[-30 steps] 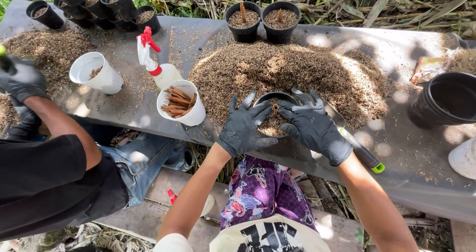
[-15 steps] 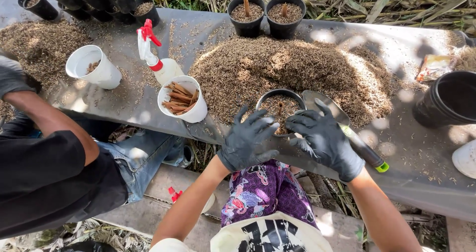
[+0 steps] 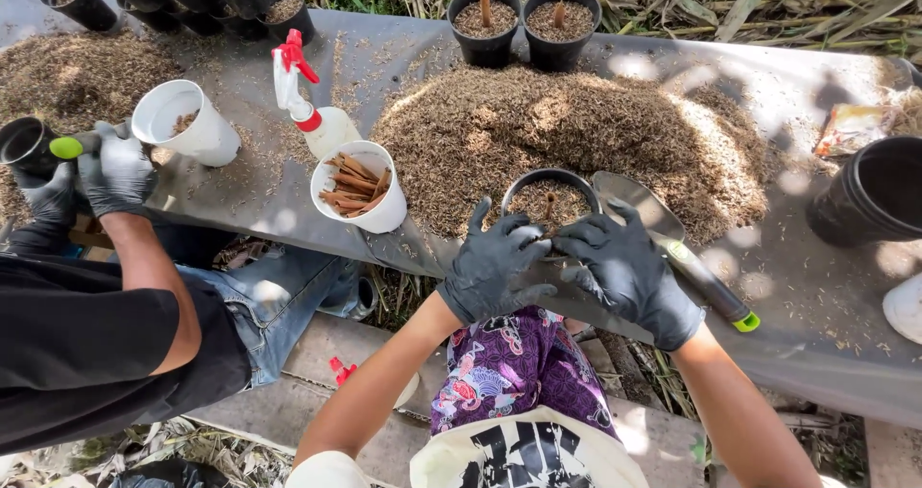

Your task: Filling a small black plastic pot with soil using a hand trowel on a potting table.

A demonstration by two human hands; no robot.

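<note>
— So where is the pot (image 3: 549, 203) from the hands?

— Straight ahead of both, at the near edge of the big heap of potting mix (image 3: 576, 133) on the table (image 3: 816, 296). The left hand (image 3: 496, 265) and the right hand (image 3: 624, 269), both in black gloves, flank its near rim, fingers spread and curled toward it, touching or almost touching. Neither is closed around anything; I can't tell whether they press the rim or only rest there.

— Which is nearer?

— About even; the left fingertips seem to lie on the rim itself.

— And the pot?

— Small, round, black, upright, filled nearly to the brim with the brown mix, a short stick standing upright in the middle.

— Anything close by?

— A metal scoop (image 3: 672, 243) just right of the pot, its long axis running toward the lower right, partly under the right hand. A white cup of brown sticks (image 3: 360, 185) sits to the left, a spray bottle (image 3: 312, 104) behind it. Another person's gloved hands (image 3: 115, 166) work at the far left.
</note>
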